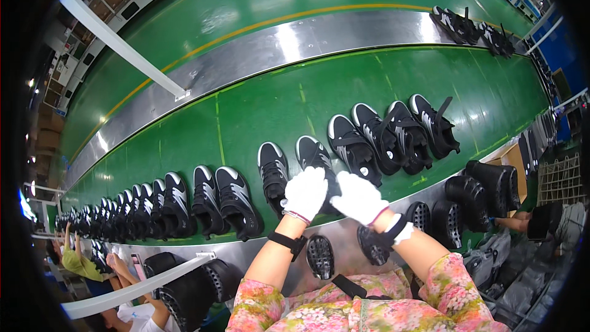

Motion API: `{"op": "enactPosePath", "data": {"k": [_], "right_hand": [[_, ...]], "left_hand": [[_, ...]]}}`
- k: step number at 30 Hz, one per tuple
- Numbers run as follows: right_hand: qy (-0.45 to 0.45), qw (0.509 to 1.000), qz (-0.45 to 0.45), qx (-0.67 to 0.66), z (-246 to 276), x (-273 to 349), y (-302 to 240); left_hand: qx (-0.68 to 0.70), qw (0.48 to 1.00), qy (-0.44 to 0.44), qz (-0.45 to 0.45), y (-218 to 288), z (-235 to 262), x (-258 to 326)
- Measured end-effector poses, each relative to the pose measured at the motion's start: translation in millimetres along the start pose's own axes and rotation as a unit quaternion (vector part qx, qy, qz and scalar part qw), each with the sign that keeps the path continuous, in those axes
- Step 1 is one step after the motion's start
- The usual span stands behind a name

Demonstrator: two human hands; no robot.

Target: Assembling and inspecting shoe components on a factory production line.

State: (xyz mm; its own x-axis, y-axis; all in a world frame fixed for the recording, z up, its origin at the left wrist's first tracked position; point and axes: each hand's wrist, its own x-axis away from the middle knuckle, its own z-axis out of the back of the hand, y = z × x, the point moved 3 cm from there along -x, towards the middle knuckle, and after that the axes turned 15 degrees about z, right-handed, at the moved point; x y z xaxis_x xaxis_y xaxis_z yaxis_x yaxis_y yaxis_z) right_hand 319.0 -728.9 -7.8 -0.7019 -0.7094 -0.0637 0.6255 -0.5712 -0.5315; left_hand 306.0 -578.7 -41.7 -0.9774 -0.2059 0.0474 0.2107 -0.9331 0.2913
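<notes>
Both my hands wear white gloves and work at one black sneaker with a silver-grey toe edge, which lies toe away from me on the green belt. My left hand covers the sneaker's upper, its fingers closed over it. From the other side my right hand grips the sneaker's edge with curled fingers and the thumb low. The gloves hide the shoe's collar and heel. Just left of it, a matching sneaker stands close to my left wrist. To the right are several sneakers, some with black straps sticking up.
A long row of sneakers runs left along the green belt. Beyond lies a metal rail with a white post. Black shoe moulds sit along the near edge. Other people work at lower left; another person's arm shows at right.
</notes>
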Motion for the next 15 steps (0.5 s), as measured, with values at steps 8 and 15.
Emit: {"op": "enactPosePath", "data": {"k": [8, 15], "right_hand": [[0.054, 0.997, -0.040, -0.026, -36.0, -6.1, 8.5], [0.024, 0.998, -0.048, 0.037, -81.5, -19.4, 50.0]], "left_hand": [[0.018, 1.000, 0.008, 0.011, -15.1, -5.6, 7.8], [-0.008, 0.999, -0.017, -0.041, -2.5, -9.0, 18.8]]}}
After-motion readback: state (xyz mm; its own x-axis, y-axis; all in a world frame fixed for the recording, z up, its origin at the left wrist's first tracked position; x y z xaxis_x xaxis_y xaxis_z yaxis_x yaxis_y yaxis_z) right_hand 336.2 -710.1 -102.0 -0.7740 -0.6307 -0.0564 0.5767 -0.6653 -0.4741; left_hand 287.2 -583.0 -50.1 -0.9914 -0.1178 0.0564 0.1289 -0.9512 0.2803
